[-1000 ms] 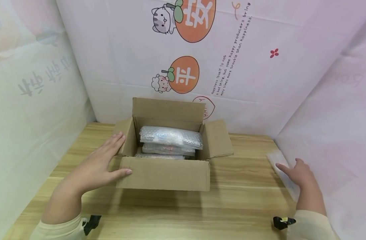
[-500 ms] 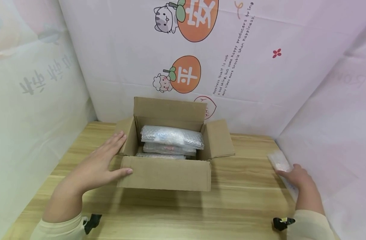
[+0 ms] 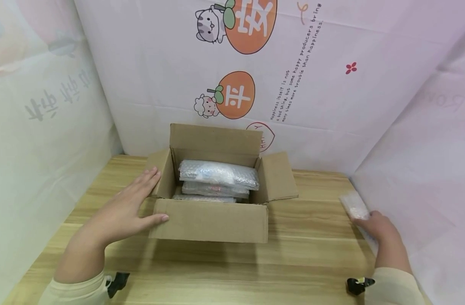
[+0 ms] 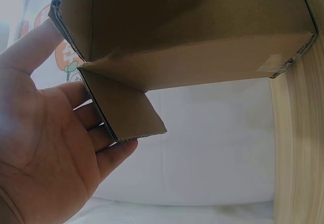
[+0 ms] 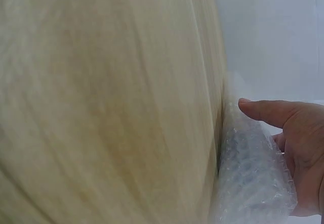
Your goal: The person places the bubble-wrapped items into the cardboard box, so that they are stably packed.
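A cardboard box (image 3: 213, 222) stands with its flaps spread on the wooden table. My left hand (image 3: 123, 212) rests against its left side, fingers long behind the left flap (image 4: 121, 107) and thumb over by the front flap. Inside lie bubble-wrapped packages (image 3: 219, 174), stacked and partly hidden by the front flap. At the far right, my right hand (image 3: 383, 228) holds another bubble-wrapped package (image 5: 253, 178), thumb on one face and fingers round the far edge. What that wrap contains is hidden; the package lies along the table's right edge.
White printed cloth walls (image 3: 305, 144) rise behind the table and on both sides. The right wall (image 3: 427, 182) comes close beside my right hand. Bare wooden table (image 3: 308, 250) lies between the box and the right-hand package. Black wrist mounts (image 3: 117, 284) sit at both cuffs.
My right hand has come down onto the package at the right, and its thumb and fingers have closed on it. My left hand has stayed at the box.
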`<state>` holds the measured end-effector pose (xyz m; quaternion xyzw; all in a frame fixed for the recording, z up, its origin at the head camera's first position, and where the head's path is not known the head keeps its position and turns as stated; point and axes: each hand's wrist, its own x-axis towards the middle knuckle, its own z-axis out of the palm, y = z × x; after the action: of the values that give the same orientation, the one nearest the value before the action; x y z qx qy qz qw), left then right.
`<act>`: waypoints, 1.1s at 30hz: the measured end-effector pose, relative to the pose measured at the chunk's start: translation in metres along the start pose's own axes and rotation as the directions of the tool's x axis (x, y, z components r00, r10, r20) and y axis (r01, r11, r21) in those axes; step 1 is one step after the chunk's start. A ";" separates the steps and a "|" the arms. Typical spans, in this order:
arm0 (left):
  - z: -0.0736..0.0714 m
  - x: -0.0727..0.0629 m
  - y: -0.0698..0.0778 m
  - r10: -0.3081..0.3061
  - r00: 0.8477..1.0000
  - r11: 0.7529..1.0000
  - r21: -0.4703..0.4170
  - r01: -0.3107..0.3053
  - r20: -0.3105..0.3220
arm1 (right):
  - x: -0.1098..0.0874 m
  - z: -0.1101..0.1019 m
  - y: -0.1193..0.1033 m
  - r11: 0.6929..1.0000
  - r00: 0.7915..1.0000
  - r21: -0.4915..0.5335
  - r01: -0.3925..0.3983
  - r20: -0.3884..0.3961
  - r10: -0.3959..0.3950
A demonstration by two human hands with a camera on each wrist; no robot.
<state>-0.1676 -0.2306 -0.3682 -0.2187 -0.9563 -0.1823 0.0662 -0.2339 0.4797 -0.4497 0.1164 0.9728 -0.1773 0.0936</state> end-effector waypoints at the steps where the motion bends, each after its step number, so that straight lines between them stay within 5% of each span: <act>1: 0.000 0.000 0.000 0.000 1.000 1.000 -0.001 0.000 0.000 | 0.000 0.000 -0.001 1.000 1.000 0.000 0.004 -0.005 -0.004; 17: 0.000 -0.001 0.000 -0.003 1.000 1.000 -0.009 0.003 0.001 | -0.011 -0.026 -0.033 0.998 0.992 -0.015 0.055 -0.117 -0.056; 33: -0.001 -0.001 0.001 -0.009 1.000 1.000 -0.012 0.009 0.005 | -0.032 -0.060 -0.083 0.983 0.948 -0.004 0.182 -0.266 -0.177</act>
<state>-0.1661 -0.2307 -0.3675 -0.2150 -0.9564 -0.1877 0.0615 -0.2337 0.4201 -0.3604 0.0511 0.9812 -0.1777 -0.0551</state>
